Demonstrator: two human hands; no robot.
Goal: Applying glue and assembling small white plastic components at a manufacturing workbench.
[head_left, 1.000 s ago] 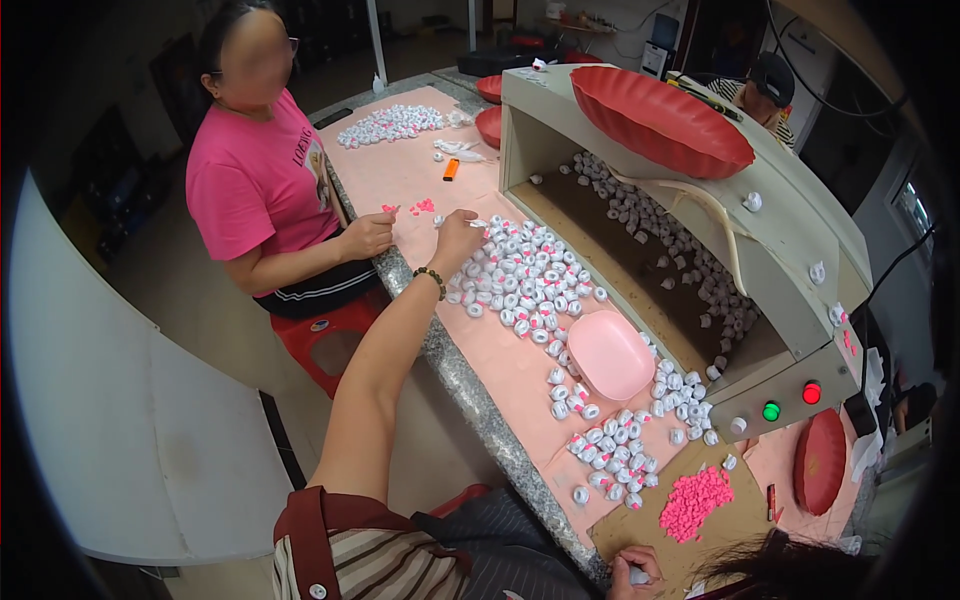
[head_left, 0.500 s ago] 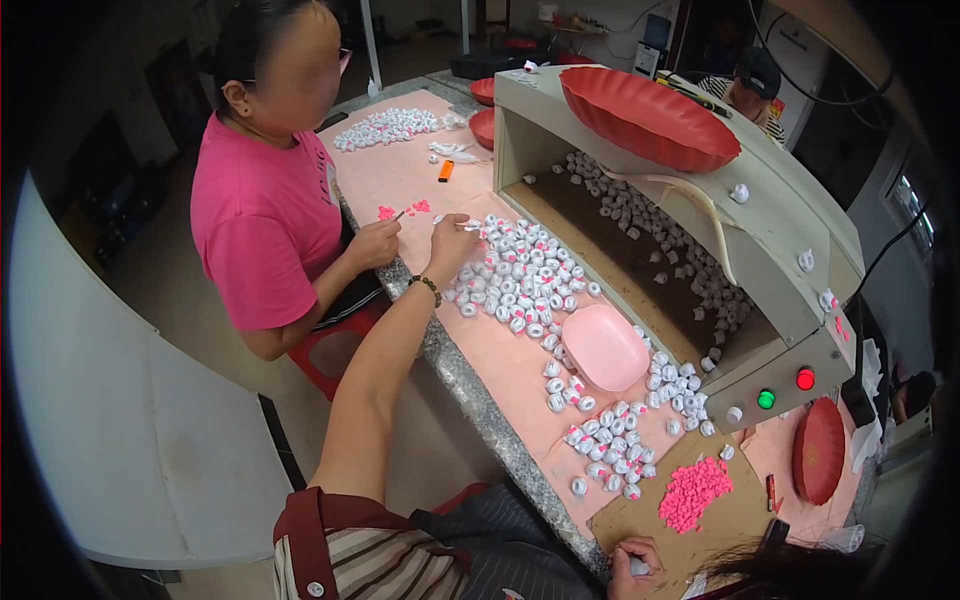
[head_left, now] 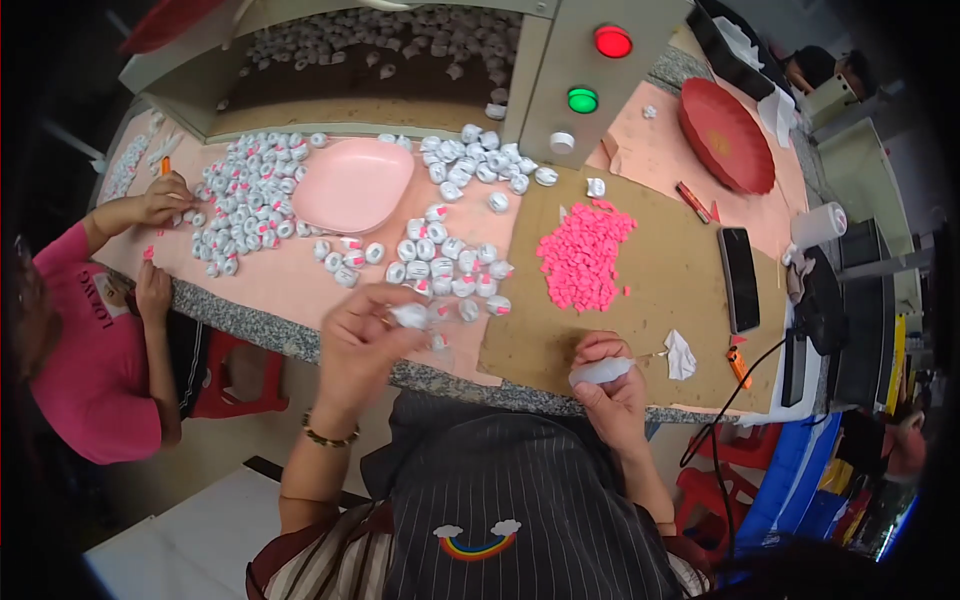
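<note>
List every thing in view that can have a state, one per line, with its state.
left hand: closed around a small white piece
right hand: gripping a white roll
pink plate: empty, upright on the table
red lamp: lit
green lamp: lit
phone: screen dark, lying flat
pink bits: heaped on the cardboard sheet
red tray: empty
</note>
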